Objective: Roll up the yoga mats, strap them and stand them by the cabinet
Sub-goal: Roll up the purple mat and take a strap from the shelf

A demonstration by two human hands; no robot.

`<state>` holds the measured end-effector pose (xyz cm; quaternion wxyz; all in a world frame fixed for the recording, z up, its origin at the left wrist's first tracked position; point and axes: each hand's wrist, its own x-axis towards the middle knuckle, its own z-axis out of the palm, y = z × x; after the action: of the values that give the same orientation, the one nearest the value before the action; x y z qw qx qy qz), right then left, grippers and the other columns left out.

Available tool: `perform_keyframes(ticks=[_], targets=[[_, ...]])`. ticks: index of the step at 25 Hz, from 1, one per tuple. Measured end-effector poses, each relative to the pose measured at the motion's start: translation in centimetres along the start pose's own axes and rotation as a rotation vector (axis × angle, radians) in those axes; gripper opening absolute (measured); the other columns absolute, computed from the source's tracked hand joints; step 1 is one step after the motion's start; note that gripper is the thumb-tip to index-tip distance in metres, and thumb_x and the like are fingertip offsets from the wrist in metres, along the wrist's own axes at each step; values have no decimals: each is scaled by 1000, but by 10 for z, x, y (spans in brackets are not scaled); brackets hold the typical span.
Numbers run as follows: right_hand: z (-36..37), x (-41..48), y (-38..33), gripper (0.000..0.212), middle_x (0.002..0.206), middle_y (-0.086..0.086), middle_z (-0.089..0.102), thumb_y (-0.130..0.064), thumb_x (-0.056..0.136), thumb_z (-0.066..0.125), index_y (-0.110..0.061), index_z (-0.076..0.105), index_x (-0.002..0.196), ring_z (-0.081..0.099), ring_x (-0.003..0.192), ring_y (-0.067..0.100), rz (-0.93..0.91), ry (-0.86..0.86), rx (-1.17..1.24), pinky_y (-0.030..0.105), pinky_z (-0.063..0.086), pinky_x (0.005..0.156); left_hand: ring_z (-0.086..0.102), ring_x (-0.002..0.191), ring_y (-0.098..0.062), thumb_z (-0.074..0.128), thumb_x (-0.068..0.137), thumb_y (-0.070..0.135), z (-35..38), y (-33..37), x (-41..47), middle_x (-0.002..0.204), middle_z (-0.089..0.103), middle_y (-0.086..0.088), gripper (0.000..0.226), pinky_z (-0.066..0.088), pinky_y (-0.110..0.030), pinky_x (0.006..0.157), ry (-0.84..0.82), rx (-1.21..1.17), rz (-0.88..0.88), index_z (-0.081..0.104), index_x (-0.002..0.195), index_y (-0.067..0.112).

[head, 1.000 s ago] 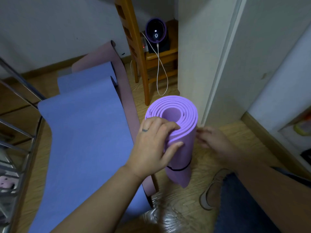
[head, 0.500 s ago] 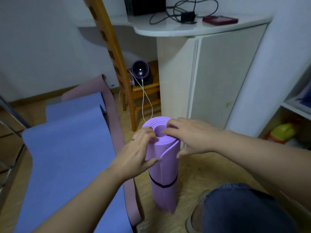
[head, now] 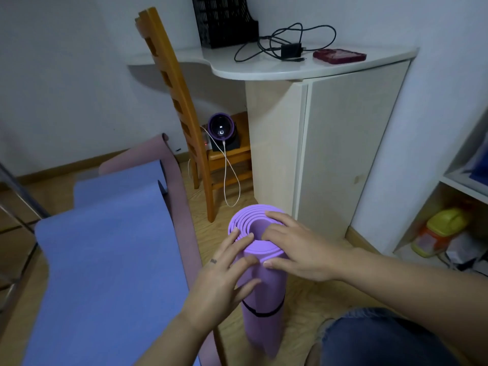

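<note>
Fingers (head: 239, 240) from both hands are on the purple mat (head: 265, 286). It is rolled up tight and stands on its end on the wood floor (head: 311, 299), right under the fingers. The left hand (head: 224, 281) is spread wide, with its fingers nearly straight. They lie flat on the near side of the roll, and two of the tips reach up to the top edge. This hand only touches the mat and does not wrap around it. The right hand (head: 295, 249) lies over the top of the roll. Its fingers bend down over the rim, with one tip at the edge of the hole in the middle. Its thumb presses on the side just under the rim, so this hand has hold of the top of the mat. A thin black strap (head: 264, 313) goes around the roll, lower down than all the fingers. The pale cabinet (head: 348, 154) stands just past the fingertips, near the mat, but whether the two touch cannot be told. Out past the left hand, a blue mat (head: 105, 260) lies open and flat on the floor. A pink mat (head: 182, 207) lies open under it and shows along the edge nearer the hands. A wooden chair (head: 171, 96) stands farther back, beyond the fingers and beside the cabinet.
</note>
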<state>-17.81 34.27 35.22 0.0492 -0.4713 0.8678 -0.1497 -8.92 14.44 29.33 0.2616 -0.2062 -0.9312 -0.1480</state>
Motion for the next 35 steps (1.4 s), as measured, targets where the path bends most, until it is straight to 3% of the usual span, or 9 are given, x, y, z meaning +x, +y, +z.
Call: perform_keyframes(ticks=[6, 10, 13, 15, 19, 22, 28, 31, 35], targets=[[0, -4, 0, 42, 138, -4, 47, -51, 91, 52, -19, 52, 117, -1, 146, 10, 67, 16, 58, 37, 20, 116, 30, 140, -25, 55, 87, 50, 13, 3, 11, 136, 48, -4, 36, 31, -35, 111, -32, 19, -17, 66, 75, 18], [-8, -9, 2, 55, 141, -9, 43, -57, 85, 57, -24, 48, 128, -6, 146, 7, -8, -60, 2, 29, 14, 115, 36, 133, -29, 51, 93, 43, 8, 2, 10, 124, 55, -10, 39, 23, -27, 112, -24, 60, 71, 66, 71, 14], [-21, -12, 24, 69, 149, -2, 34, -54, 75, 71, -26, 46, 133, 5, 147, 21, -210, -125, -247, 33, 15, 115, 42, 127, -30, 51, 93, 42, 1, -1, 14, 117, 56, -9, 40, 32, -28, 106, -10, 54, 174, 63, 69, 12], [-23, -10, 41, 60, 154, 8, 25, -51, 70, 77, -26, 55, 120, 15, 145, 29, -292, -62, -363, 39, 20, 112, 46, 126, -26, 53, 92, 45, -3, -1, 21, 115, 53, -3, 37, 39, -26, 99, -40, -5, 225, 58, 71, 14], [-22, -8, 61, 52, 159, 7, 1, -46, 72, 77, -25, 58, 115, 11, 146, 28, -119, -96, -142, 43, 29, 115, 46, 122, -11, 57, 85, 51, -10, -3, 55, 118, 51, 10, 36, 47, -25, 87, -206, -145, 142, 48, 106, 23], [-30, -24, 76, 56, 160, -4, -4, -47, 73, 77, -28, 57, 122, 10, 146, 21, 43, -17, -29, 36, 26, 116, 52, 117, -21, 71, 81, 28, -8, 2, 97, 128, 54, -1, 57, 55, -35, 83, -323, 28, 184, 46, 132, 23], [-77, -54, 130, 83, 149, 3, 36, -61, 60, 72, -16, 57, 129, 17, 143, 27, 376, 310, -103, 35, 21, 113, 39, 132, -25, 52, 94, 11, 36, 45, 193, 150, 35, -2, 58, 38, -36, 102, -212, -5, 37, 32, 147, 24], [-86, -55, 161, 77, 145, -3, 40, -51, 69, 76, -15, 52, 132, 15, 142, 23, 548, 320, -175, 36, 33, 109, 39, 133, -21, 54, 92, 10, 73, 57, 237, 150, 35, 0, 61, 33, -28, 106, -278, -231, -50, 33, 147, 24], [-87, -40, 206, 62, 138, 0, 44, -46, 83, 62, -16, 45, 134, 14, 141, 26, 708, 261, -343, 38, 40, 100, 45, 128, -24, 55, 88, 3, 125, 66, 304, 142, 41, -10, 55, 27, -19, 104, -372, -407, -117, 44, 141, 16]])
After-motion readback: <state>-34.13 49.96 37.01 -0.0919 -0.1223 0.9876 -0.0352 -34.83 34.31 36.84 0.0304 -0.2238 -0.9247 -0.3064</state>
